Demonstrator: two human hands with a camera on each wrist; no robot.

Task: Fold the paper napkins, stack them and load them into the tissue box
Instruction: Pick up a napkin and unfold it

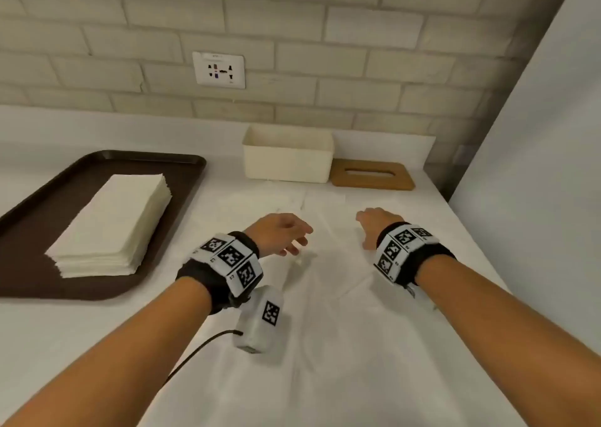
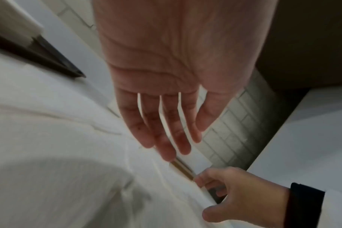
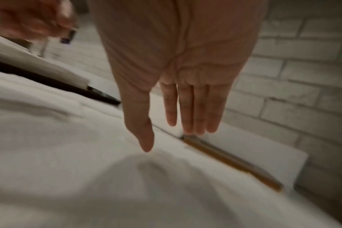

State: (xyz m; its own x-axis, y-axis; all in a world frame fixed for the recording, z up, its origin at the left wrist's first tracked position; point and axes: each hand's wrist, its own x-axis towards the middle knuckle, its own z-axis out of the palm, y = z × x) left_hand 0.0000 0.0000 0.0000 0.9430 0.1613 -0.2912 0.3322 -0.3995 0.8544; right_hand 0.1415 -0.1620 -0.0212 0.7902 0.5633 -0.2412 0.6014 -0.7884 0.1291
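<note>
While your left hand (image 1: pixel 282 231) and right hand (image 1: pixel 370 223) hover empty with fingers relaxed over the surface (image 1: pixel 325 313), the napkin stack (image 1: pixel 113 225) lies on the brown tray (image 1: pixel 29 225); the tissue box (image 1: pixel 287 158) stands uncovered beside its wooden lid (image 1: pixel 372 174).

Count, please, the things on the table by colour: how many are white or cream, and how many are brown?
White or cream: 2, the stack of napkins and the open tissue box
Brown: 2, the dark tray under the stack and the wooden lid beside the box
Total: 4
</note>
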